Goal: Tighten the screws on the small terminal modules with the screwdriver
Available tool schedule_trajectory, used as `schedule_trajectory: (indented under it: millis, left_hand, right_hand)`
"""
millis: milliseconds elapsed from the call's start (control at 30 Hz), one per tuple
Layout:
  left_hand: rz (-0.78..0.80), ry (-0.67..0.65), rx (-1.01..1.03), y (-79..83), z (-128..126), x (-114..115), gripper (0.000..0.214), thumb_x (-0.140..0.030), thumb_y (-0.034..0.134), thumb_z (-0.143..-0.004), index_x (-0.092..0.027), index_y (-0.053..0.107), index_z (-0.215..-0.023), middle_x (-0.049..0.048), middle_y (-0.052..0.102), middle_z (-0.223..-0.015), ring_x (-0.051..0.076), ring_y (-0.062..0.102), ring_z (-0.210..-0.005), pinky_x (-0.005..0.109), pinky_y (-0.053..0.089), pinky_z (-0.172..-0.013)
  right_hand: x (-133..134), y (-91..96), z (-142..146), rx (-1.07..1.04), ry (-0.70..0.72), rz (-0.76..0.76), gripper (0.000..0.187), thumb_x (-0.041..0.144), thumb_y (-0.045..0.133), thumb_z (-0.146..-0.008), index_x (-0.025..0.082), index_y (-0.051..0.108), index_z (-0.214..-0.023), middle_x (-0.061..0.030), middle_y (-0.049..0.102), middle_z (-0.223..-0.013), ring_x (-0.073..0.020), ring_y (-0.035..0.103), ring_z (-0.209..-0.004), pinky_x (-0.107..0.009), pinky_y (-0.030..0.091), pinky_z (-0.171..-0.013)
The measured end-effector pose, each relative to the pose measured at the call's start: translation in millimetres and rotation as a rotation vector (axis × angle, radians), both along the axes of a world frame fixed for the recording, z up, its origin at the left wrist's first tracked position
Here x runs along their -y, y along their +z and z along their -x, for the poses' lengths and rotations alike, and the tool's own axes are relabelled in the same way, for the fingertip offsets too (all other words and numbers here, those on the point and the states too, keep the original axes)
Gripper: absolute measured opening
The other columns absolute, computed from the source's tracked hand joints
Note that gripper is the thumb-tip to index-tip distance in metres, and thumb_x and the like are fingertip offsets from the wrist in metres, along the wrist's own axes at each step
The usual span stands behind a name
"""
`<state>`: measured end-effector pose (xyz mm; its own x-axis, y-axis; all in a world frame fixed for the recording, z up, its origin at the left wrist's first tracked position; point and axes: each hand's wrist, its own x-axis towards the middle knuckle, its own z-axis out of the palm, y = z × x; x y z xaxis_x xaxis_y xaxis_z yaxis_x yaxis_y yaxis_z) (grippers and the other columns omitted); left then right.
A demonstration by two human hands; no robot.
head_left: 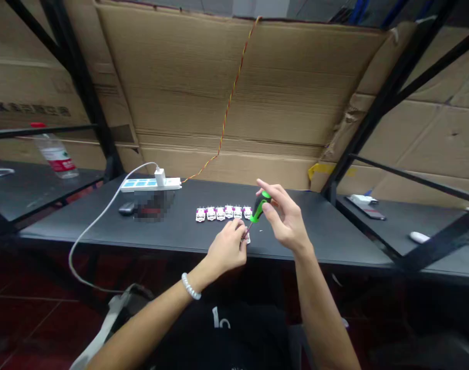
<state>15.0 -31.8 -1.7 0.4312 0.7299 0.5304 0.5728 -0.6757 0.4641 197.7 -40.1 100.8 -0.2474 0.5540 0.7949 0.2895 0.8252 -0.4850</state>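
My right hand (284, 218) is closed round the handle of a green and black screwdriver (260, 205), index finger raised along its top. The screwdriver is tilted, its thin shaft running down to the left. Its tip meets a small white part (248, 238) near the front edge of the table. My left hand (229, 244), a pale beaded bracelet on its wrist, pinches that part; the fingers hide most of it. Just beyond, several similar small white and purple parts (220, 214) stand in a row.
The black table (180, 226) has a white power strip (149, 185) at back left, with a charger (160, 177) and white cable. A dark object (127, 208) lies in front of it. Black metal posts (80, 77) frame both sides, and cardboard (180, 92) backs the table. A bottle (59, 156) stands left.
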Motion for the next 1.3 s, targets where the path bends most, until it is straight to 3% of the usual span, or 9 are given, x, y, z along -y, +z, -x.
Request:
schedule_trajectory:
  millis: [100, 300, 467, 633, 800, 867, 1000, 1167, 1300]
  left_hand:
    - [0.003, 0.007, 0.003, 0.6, 0, 0, 0.015, -0.007, 0.058, -0.089, -0.021, 0.058, -0.094, 0.0097, 0.062, -0.113, 0.027, 0.062, -0.105, 0.043, 0.059, -0.096]
    - [0.023, 0.007, 0.038, 0.6, -2, -2, 0.014, -0.008, 0.059, -0.089, -0.021, 0.057, -0.09, 0.0091, 0.062, -0.112, 0.026, 0.062, -0.105, 0.043, 0.059, -0.096]
    - [0.045, 0.011, 0.036, 1.6, -1, -1, 0.013, -0.008, 0.059, -0.089, -0.021, 0.058, -0.09, 0.009, 0.062, -0.112, 0.026, 0.062, -0.105, 0.043, 0.058, -0.097]
    - [0.053, 0.022, 0.029, 3.4, -2, 1, 0.014, -0.008, 0.061, -0.088, -0.021, 0.058, -0.088, 0.0088, 0.062, -0.112, 0.026, 0.062, -0.103, 0.041, 0.059, -0.095]
    - [0.041, 0.02, 0.03, 2.4, -1, 1, 0.014, -0.007, 0.06, -0.087, -0.021, 0.058, -0.089, 0.0091, 0.062, -0.113, 0.026, 0.062, -0.105, 0.042, 0.059, -0.096]
    - [0.044, 0.012, 0.032, 2.1, -1, 1, 0.015, -0.006, 0.06, -0.086, -0.021, 0.059, -0.089, 0.009, 0.062, -0.112, 0.026, 0.063, -0.103, 0.042, 0.06, -0.095]
    - [0.039, 0.017, 0.027, 2.4, -1, 1, 0.014, -0.007, 0.061, -0.088, -0.021, 0.059, -0.089, 0.0095, 0.063, -0.112, 0.026, 0.063, -0.103, 0.043, 0.06, -0.093]
    - [0.027, 0.028, -0.003, 4.4, -2, 3, 0.015, -0.007, 0.06, -0.088, -0.021, 0.06, -0.092, 0.0098, 0.064, -0.112, 0.026, 0.063, -0.102, 0.042, 0.06, -0.093]
    - [0.013, 0.042, -0.035, 4.6, -3, 4, 0.015, -0.006, 0.058, -0.088, -0.021, 0.06, -0.092, 0.0098, 0.063, -0.112, 0.026, 0.064, -0.102, 0.042, 0.061, -0.092]
  right_hand:
    - [-2, 8.2, 5, 0.059, 0.051, 0.034, 0.048, 0.027, 0.052, -0.109, 0.031, 0.058, -0.156, -0.0088, 0.072, -0.126, -0.0235, 0.069, -0.11, -0.037, 0.06, -0.087]
    - [-6, 12.4, 9, 0.072, -0.145, -0.074, 0.028, 0.033, 0.076, -0.097, 0.027, 0.078, -0.125, -0.0058, 0.07, -0.105, -0.0177, 0.061, -0.077, -0.035, 0.056, -0.072]
    - [-6, 13.1, 8, 0.113, 0.025, 0.0, 0.048, 0.028, 0.056, -0.107, 0.03, 0.06, -0.155, -0.0109, 0.071, -0.135, -0.0253, 0.07, -0.118, -0.04, 0.062, -0.093]
    - [-8, 11.8, 12, 0.059, -0.16, -0.091, 0.032, 0.036, 0.079, -0.095, 0.03, 0.079, -0.127, -0.0069, 0.072, -0.108, -0.0202, 0.069, -0.086, -0.035, 0.063, -0.075]
    - [-4, 11.4, 8, 0.096, -0.007, 0.039, 0.055, 0.025, 0.058, -0.105, 0.033, 0.054, -0.16, -0.0121, 0.066, -0.143, -0.0257, 0.072, -0.12, -0.041, 0.066, -0.095]
    - [-3, 12.4, 6, 0.094, 0.0, 0.033, 0.052, 0.025, 0.062, -0.104, 0.032, 0.059, -0.156, -0.0104, 0.071, -0.135, -0.0242, 0.073, -0.114, -0.04, 0.066, -0.092]
    - [-1, 13.9, 4, 0.106, -0.204, -0.158, 0.033, 0.031, 0.081, -0.093, 0.028, 0.078, -0.125, -0.0054, 0.069, -0.101, -0.019, 0.065, -0.08, -0.036, 0.063, -0.075]
    - [2, 11.7, 0, 0.115, -0.023, -0.047, 0.049, 0.023, 0.061, -0.105, 0.033, 0.061, -0.153, -0.0105, 0.069, -0.135, -0.0244, 0.073, -0.112, -0.041, 0.064, -0.093]
    - [2, 11.4, -2, 0.105, -0.189, -0.131, 0.035, 0.03, 0.079, -0.096, 0.029, 0.076, -0.131, -0.0057, 0.072, -0.105, -0.0194, 0.068, -0.082, -0.035, 0.062, -0.075]
